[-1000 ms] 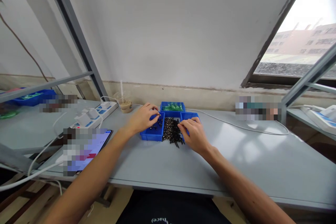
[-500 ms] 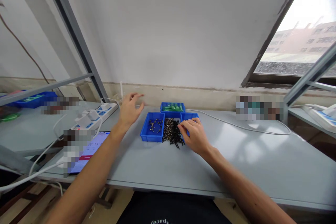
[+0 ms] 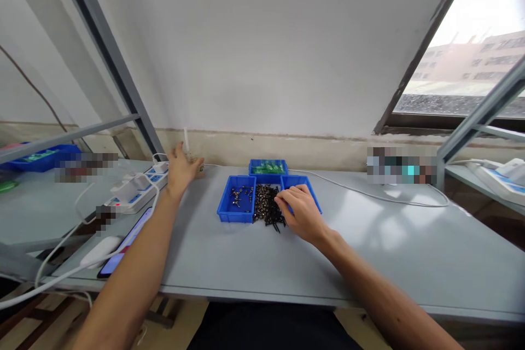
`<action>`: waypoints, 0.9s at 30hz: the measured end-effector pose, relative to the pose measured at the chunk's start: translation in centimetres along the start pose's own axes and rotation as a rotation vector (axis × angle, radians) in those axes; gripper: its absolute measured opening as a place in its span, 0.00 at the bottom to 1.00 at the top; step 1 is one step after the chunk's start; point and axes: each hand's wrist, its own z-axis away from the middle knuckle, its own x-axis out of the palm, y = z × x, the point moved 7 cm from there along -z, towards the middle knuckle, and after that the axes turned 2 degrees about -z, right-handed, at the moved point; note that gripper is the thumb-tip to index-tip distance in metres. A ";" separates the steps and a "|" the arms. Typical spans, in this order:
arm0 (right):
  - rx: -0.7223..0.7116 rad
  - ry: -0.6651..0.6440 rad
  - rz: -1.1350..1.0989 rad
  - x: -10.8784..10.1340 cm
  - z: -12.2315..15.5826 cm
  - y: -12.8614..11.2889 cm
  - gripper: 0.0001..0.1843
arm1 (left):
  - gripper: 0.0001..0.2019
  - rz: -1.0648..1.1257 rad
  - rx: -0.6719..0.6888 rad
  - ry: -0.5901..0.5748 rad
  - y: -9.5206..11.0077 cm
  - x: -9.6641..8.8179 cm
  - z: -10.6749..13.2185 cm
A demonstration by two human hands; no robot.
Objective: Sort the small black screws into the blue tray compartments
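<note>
My left hand (image 3: 180, 171) is at a clear drink cup (image 3: 200, 170) with a white straw (image 3: 186, 139), by the wall. Its thumb lies across the cup's front and its fingers curve round the left side. My right hand (image 3: 298, 205) is closed, fingertips together at the edge of a pile of black screws (image 3: 272, 213); anything between them is hidden. Silvery screws (image 3: 261, 202) lie beside the black ones. A blue bin (image 3: 235, 217) on the left holds several metal pieces. Another blue bin (image 3: 314, 197) is partly behind my right hand.
A blue bin with green pieces (image 3: 268, 167) stands at the back. White power strips lie left (image 3: 141, 197) and far right (image 3: 506, 180). A phone (image 3: 135, 232) is partly under my left forearm. A white cable (image 3: 369, 196) crosses the table's right side. Metal frame posts flank the table.
My left hand has moved left from open space near the left bin to the cup and now curls round it. My right hand stays at the screw pile. The view has shifted slightly.
</note>
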 end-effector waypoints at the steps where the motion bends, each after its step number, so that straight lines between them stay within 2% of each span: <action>1: -0.011 -0.013 0.001 0.1 0.0 -0.1 0.15 | 0.37 0.014 0.005 0.021 -0.3 0.2 0.1; 4: -0.053 -0.049 0.004 0.4 0.0 -0.6 0.14 | 0.33 0.037 -0.022 0.053 -1.0 0.4 0.1; 6: -0.094 -0.095 0.027 0.8 0.1 -1.2 0.13 | 0.34 0.032 -0.076 0.070 -1.0 0.2 0.0; 9: -0.168 -0.202 0.089 2.0 0.5 -2.0 0.11 | 0.36 0.056 -0.071 0.102 0.4 -0.6 -0.2; 12: -0.224 -0.269 0.146 3.0 1.1 -2.3 0.10 | 0.38 0.108 -0.007 0.172 3.4 -2.6 -0.7; 16: -0.264 -0.303 0.188 3.9 1.6 -2.5 0.10 | 0.41 0.144 0.103 0.238 8.9 -5.3 -0.2; 18: -0.272 -0.327 0.217 4.2 1.7 -2.7 0.10 | 0.40 0.157 0.159 0.185 11.9 -5.8 0.7; 21: -0.268 -0.365 0.254 4.6 1.7 -2.8 0.12 | 0.41 0.205 0.181 0.077 15.6 -5.5 2.4; 27: -0.276 -0.353 0.241 4.8 1.6 -3.0 0.14 | 0.43 0.342 0.282 0.017 20.5 -5.9 4.5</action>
